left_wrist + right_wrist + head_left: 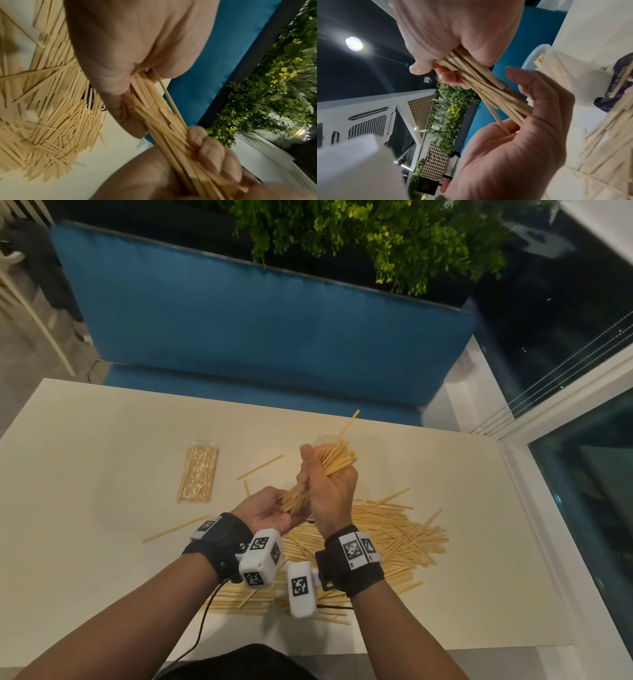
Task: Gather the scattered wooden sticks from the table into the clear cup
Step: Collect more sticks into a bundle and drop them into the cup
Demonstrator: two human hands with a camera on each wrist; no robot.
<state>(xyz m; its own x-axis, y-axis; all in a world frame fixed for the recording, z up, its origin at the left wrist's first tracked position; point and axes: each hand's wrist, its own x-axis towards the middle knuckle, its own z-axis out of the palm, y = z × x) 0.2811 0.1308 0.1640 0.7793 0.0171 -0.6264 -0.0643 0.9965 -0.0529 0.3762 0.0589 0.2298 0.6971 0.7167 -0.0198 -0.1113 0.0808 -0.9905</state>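
A thick bundle of wooden sticks (337, 460) (163, 121) (484, 83) is held above the table between both hands. My right hand (325, 491) grips its middle in a fist. My left hand (267, 508) sits palm up below it, its fingers (214, 155) curled round the lower ends. A large pile of sticks (394, 535) lies on the white table (85, 440) under and to the right of the hands. The clear cup (530, 58) stands just beyond the hands with a few sticks in it; it is faint in the head view, where one stick (349, 422) pokes up from it.
A sealed packet of sticks (198, 472) lies at the left. Single loose sticks (260, 467) (176, 529) lie left of the hands. A purple printed wrapper (89, 100) shows under the pile. A blue bench (257, 320) runs behind the table's far edge.
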